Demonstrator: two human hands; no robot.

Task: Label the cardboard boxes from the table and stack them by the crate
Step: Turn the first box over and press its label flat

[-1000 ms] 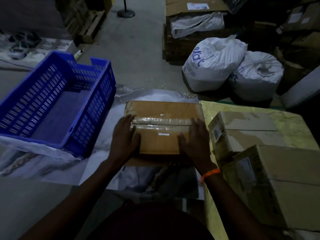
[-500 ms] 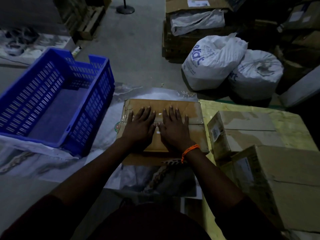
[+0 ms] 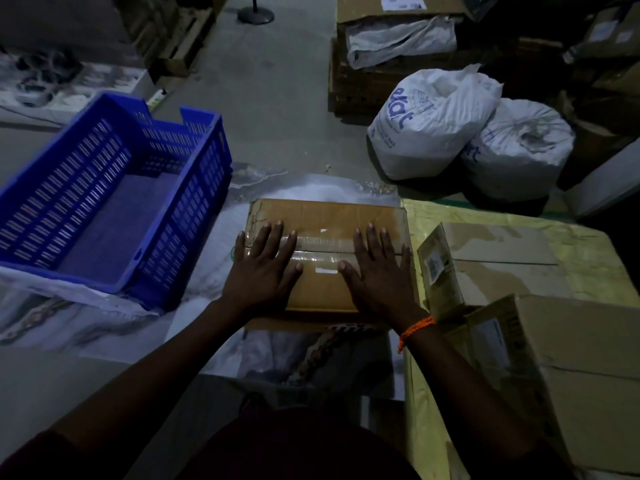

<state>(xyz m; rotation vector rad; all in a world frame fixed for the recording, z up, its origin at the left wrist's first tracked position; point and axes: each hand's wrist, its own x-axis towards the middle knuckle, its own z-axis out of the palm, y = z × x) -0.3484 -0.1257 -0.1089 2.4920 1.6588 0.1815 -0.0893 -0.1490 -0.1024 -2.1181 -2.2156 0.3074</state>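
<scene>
Both hands, left hand and right hand, press flat-fingered on the cardboard box, its taped seam running left-right.

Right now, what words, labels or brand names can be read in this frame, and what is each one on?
"ekart", creased, uncertain: blue print on the left white sack
"rt", word's end only: right white sack
Too blurred to read: side labels on the middle box and the nearest box; sheet on the far carton
</scene>
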